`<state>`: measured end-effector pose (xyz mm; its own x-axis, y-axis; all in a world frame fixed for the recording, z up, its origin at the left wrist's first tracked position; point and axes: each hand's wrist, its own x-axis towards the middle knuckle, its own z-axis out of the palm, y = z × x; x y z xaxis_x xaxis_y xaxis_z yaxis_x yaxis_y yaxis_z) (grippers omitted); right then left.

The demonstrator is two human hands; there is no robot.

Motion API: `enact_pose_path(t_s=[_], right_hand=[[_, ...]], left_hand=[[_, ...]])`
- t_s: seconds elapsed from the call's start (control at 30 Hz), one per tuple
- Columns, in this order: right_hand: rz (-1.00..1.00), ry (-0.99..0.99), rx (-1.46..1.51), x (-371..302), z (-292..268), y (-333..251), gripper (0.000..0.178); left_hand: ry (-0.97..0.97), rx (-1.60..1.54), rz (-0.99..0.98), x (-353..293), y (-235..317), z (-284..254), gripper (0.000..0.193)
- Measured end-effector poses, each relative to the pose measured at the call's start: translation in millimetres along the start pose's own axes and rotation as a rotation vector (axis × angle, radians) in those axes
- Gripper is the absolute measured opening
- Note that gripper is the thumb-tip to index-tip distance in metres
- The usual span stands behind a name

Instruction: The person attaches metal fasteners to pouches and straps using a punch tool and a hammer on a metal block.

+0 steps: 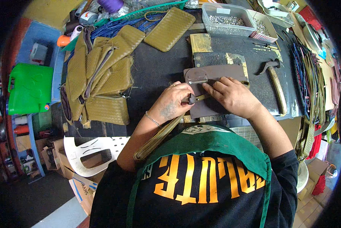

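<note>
At the near edge of the table, my left hand (176,100) is closed round a dark round-ended tool (191,99), its kind hidden by my fingers. My right hand (233,97) presses its spread, bent fingers onto a flat brown sheet (225,70); its thumb is hidden. Between the hands a narrow yellowish strip (202,97) shows across the sheet. A clear oval plastic piece (197,76) lies on the sheet, just beyond my left fingers. From beneath my left hand a bundle of olive straps (159,137) hangs toward my lap.
Olive woven pouches (105,76) are heaped at the left, and another pouch (169,28) lies farther back. A hammer (275,85) rests to the right. Clear tubs of metal bits (227,19) stand behind. Bundled straps (311,76) hang at the right edge; a white plastic chair (77,161) stands below left.
</note>
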<state>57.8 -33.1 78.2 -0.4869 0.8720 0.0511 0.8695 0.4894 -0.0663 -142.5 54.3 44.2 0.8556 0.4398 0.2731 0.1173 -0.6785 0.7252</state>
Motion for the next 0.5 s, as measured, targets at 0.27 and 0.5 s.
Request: enact_pose_path(t_s=[0.27, 0.5], right_hand=[[-0.06, 0.062, 0.072, -4.0, 2.5, 12.4, 0.03], [0.008, 0.05, 0.148, -3.8, 5.9, 8.5, 0.027]], left_hand=[[-0.004, 0.012, -0.009, 1.2, 2.0, -0.8, 0.018], [-0.001, 0.004, -0.024, 1.4, 1.6, 2.1, 0.017]])
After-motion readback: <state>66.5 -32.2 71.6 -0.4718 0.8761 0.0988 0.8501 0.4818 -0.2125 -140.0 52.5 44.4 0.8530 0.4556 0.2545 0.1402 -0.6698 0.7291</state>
